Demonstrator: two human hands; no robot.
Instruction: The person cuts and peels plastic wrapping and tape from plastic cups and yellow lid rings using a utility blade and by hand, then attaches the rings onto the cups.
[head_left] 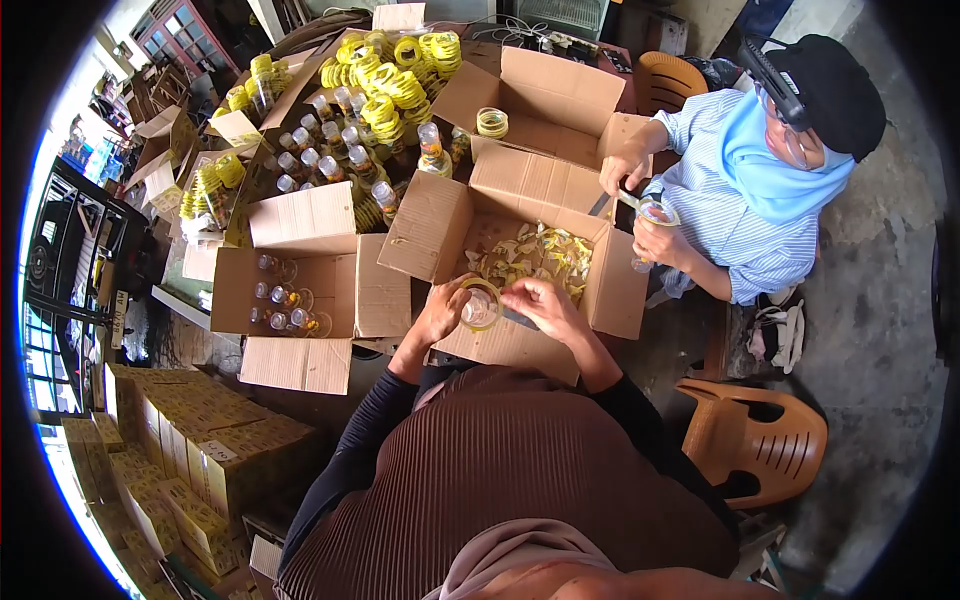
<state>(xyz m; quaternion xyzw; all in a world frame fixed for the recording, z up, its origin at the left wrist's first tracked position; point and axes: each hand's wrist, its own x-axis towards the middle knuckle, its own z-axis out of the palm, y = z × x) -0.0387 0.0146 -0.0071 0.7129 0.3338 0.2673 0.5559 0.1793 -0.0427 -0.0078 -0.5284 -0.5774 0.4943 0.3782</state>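
Observation:
My left hand [440,312] is closed on the side of a clear round cup with a yellow rim [482,304], held over the near edge of a cardboard box. Close to the cup's right side, my right hand [545,308] has its fingers drawn together. Whatever lies in those fingers is too small to make out. Under and beyond both hands, the open box [622,285] contains many yellow and whitish scraps [540,250].
Left stands an open box [232,290] with several clear pieces. Behind are clear cups [330,165] and stacked yellow rings [385,75]. Another box [560,70] stands at the back. At right, a co-worker [770,190] holds a rimmed clear piece and a tool. An orange chair [790,450] is nearby.

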